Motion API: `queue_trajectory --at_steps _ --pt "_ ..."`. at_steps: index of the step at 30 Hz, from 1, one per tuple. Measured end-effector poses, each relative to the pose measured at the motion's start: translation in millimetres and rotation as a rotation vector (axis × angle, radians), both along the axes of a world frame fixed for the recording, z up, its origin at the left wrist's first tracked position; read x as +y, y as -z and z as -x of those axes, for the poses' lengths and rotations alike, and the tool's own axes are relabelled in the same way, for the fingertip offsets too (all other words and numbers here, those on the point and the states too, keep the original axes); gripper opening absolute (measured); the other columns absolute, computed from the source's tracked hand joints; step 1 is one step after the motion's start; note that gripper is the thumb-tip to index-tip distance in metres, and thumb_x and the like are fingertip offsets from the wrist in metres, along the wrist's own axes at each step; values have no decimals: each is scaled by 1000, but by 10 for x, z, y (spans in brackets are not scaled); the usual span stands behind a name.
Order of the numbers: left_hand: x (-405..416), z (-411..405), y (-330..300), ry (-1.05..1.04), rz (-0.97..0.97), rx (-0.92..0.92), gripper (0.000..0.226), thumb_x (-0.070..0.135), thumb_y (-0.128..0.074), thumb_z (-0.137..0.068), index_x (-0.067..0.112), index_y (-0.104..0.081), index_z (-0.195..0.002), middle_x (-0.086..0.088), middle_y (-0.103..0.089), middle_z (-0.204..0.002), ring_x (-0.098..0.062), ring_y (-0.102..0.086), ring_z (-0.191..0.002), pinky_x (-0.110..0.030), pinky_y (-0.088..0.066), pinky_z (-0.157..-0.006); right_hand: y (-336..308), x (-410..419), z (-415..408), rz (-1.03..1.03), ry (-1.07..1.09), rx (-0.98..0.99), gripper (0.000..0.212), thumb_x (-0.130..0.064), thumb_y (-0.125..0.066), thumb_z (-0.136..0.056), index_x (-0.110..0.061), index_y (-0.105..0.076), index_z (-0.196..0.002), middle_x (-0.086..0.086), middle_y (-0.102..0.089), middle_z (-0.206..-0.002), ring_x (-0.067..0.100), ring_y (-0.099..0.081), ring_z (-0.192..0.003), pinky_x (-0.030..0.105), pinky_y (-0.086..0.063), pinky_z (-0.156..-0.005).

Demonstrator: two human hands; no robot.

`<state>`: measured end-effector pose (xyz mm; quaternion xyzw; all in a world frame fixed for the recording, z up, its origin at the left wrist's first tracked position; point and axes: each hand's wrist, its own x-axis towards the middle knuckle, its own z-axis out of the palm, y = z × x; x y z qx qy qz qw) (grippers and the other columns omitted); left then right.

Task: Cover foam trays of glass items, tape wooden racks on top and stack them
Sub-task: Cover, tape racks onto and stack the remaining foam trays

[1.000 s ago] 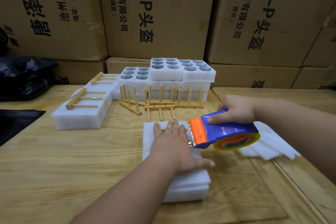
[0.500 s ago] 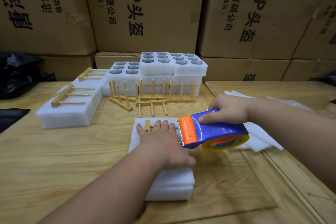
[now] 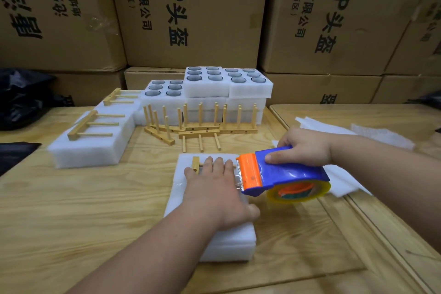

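A covered white foam tray [image 3: 229, 238] lies near the table's front with a wooden rack [image 3: 196, 164] flat on its top. My left hand [image 3: 214, 188] presses flat on the rack and the foam, fingers straight. My right hand [image 3: 303, 148] grips a blue and orange tape dispenser [image 3: 281, 174], whose toothed edge meets the tray's right side beside my left hand. Behind stand open foam trays of glass cups [image 3: 226, 81], stacked. Two finished covered trays with racks on top [image 3: 95, 136] sit at the left.
Several loose wooden racks [image 3: 198, 126] lie between the near tray and the stack. White foam sheets [image 3: 343, 181] lie on the right, partly under my right hand. Big cardboard boxes [image 3: 191, 12] wall off the back. Black plastic bags [image 3: 19, 98] sit at the left.
The view has shifted a little, so everything sits lower left in frame. My left hand stays flat on the rack and the dispenser stays at the tray's right side.
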<state>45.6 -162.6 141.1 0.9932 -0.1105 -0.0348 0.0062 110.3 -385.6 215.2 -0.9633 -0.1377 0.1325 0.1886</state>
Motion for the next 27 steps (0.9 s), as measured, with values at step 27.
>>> queue_trajectory --at_steps 27 --pt "9 -3 33 35 -26 46 116 84 -35 -76 17 9 -161 -7 13 -169 -28 11 -156 -67 -7 -115 233 -251 35 -86 -2 100 58 -73 -59 -72 -16 -57 -63 0 -50 -56 17 -45 -52 29 -35 -57"
